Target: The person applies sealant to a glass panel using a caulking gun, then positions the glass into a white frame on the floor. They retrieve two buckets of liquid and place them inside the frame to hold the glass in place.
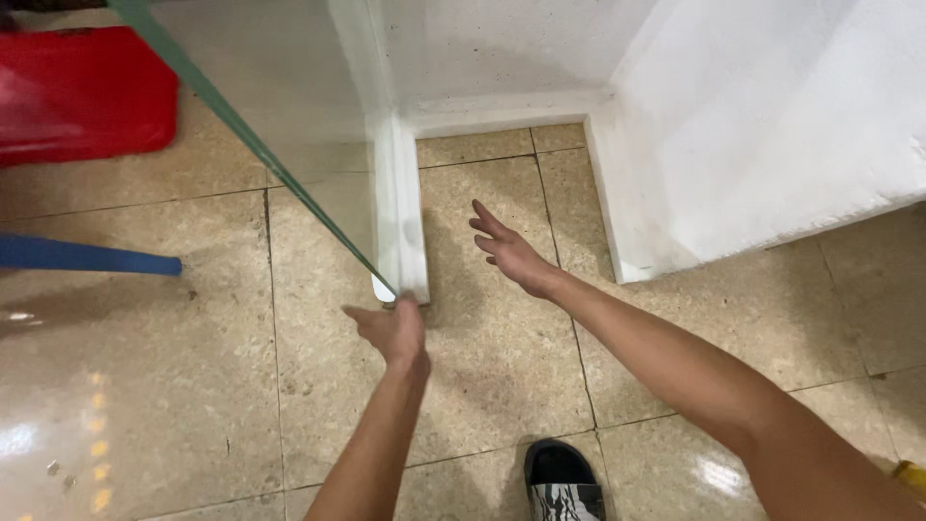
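- Gripping the glass pane (pixel 289 145) at its lower corner, your left hand (pixel 391 331) pinches the edge just beside the white post (pixel 403 232), steadying it above the floor (pixel 174 367).
- Your right hand (pixel 508 253) hovers spread and empty between post and wall (pixel 772 125), ready to brace.

The glass pane (pixel 253 135) runs out of the picture at the top, so its full height is unseen, and through it the floor looks washed out. The red object (pixel 82 92) in the upper left corner is cropped by the edge and blurred; what it is cannot be told. The blue bar (pixel 87 257) is cut off at the left. The left hand (pixel 391 330) covers the pane's lower corner, perhaps pinching it. The black patterned sandal (pixel 562 480) is cropped at the bottom, as are both forearms. A yellow scrap (pixel 912 475) at lower right is too small to identify.
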